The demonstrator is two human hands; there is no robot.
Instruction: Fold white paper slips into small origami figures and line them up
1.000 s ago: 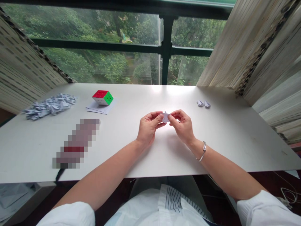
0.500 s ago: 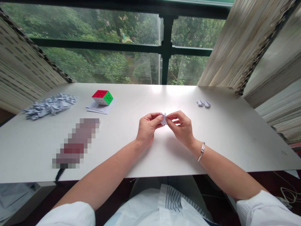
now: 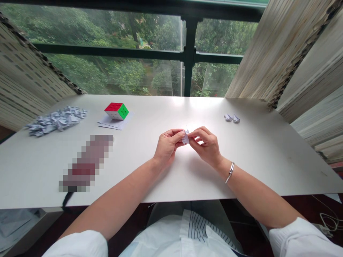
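White folded paper (image 3: 185,137) is right of the cube (image 3: 117,111), nearer the person (image 3: 155,239). I see left hand (image 3: 165,145) pinching it, right hand (image 3: 207,145) pinching its right edge. Paper pile (image 3: 57,121) left of cube; two folded pieces (image 3: 235,119) well right of it.

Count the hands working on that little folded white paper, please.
2. The left hand grips the folded paper from the left; the right hand has its fingertips at the paper's right edge. Neither hand is hidden.
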